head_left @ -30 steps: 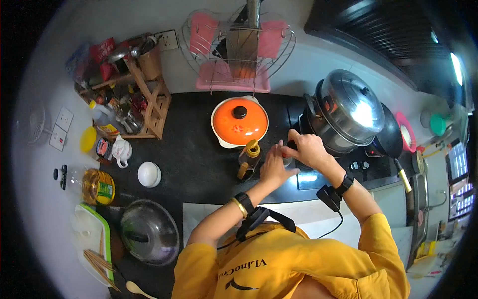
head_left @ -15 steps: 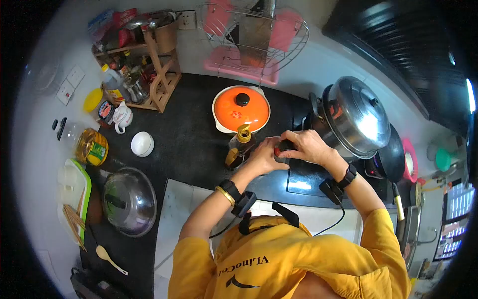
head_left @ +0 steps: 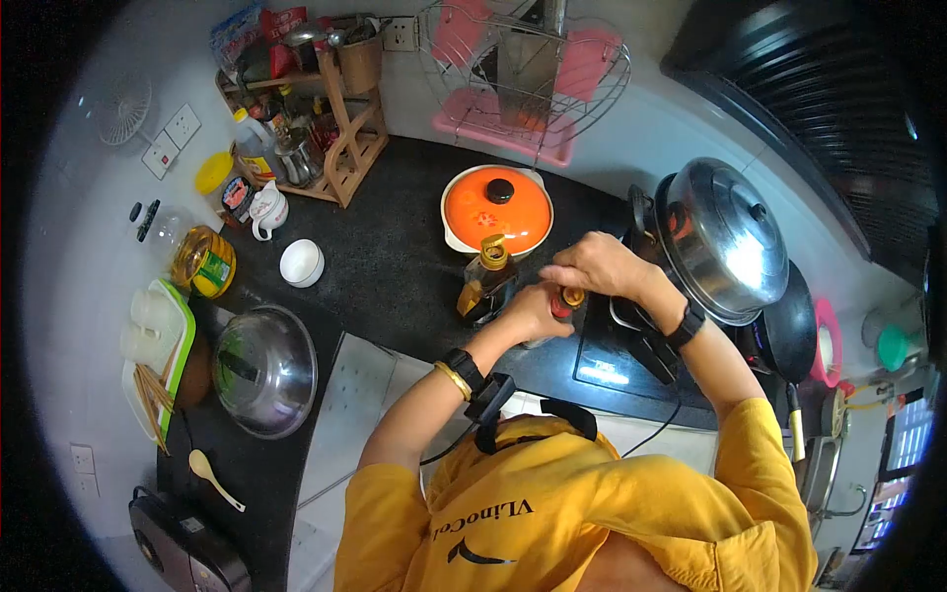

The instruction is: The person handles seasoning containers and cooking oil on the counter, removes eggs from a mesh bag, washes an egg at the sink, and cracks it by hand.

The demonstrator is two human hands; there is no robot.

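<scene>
My left hand (head_left: 535, 316) is wrapped round a small bottle (head_left: 563, 304) with a red neck and an amber-brown top. Most of that bottle's body is hidden by the hand. Just above the top, my right hand (head_left: 604, 264) is closed with its fingers curled in; whatever they hold is hidden. Left of my left hand stands a dark sauce bottle (head_left: 483, 289) with its yellow flip cap raised. Behind it sits a lidded pot (head_left: 498, 209) with an orange lid and black knob.
A large steel steamer (head_left: 725, 237) stands right, beside a dark wok (head_left: 789, 326). On the left are a white bowl (head_left: 302, 263), a clear domed lid (head_left: 264, 370), an oil bottle (head_left: 205, 262), a spoon (head_left: 213, 478) and a wooden spice rack (head_left: 345, 163).
My right hand has lifted slightly off the small bottle's top, its fingers now curled, and the red neck shows. My left hand keeps its hold. The whole view has shifted a little.
</scene>
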